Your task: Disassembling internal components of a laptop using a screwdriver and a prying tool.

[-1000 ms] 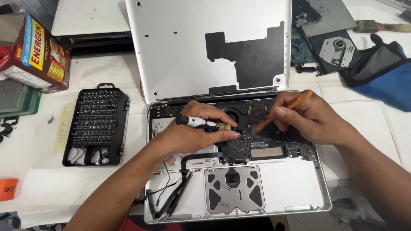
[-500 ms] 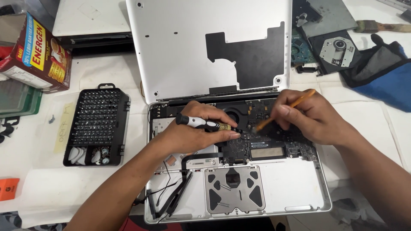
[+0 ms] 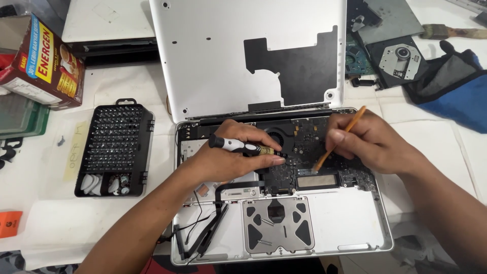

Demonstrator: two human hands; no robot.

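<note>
An opened silver laptop (image 3: 345, 231) lies bottom side up in front of me, its dark circuit board (image 3: 304, 152) and trackpad underside (image 3: 278, 225) exposed. My left hand (image 3: 231, 155) grips a small precision screwdriver (image 3: 242, 146) lying nearly flat, its tip at the board beside the round fan. My right hand (image 3: 368, 142) holds a thin orange stick (image 3: 341, 138) slanted down, its pale tip touching the board near a black memory slot. The removed silver bottom cover (image 3: 218, 56) leans just behind the laptop.
A black case of screwdriver bits (image 3: 114, 147) sits to the left. A printed cardboard box (image 3: 43, 63) stands at far left. An optical drive (image 3: 398, 58), a brush (image 3: 451, 33) and a blue-black pouch (image 3: 451, 83) lie at the back right. Loose black cables (image 3: 203, 236) trail off the laptop's left front.
My right hand has shifted slightly, tilting the orange stick more upright over the board. My left hand and screwdriver stay in nearly the same place.
</note>
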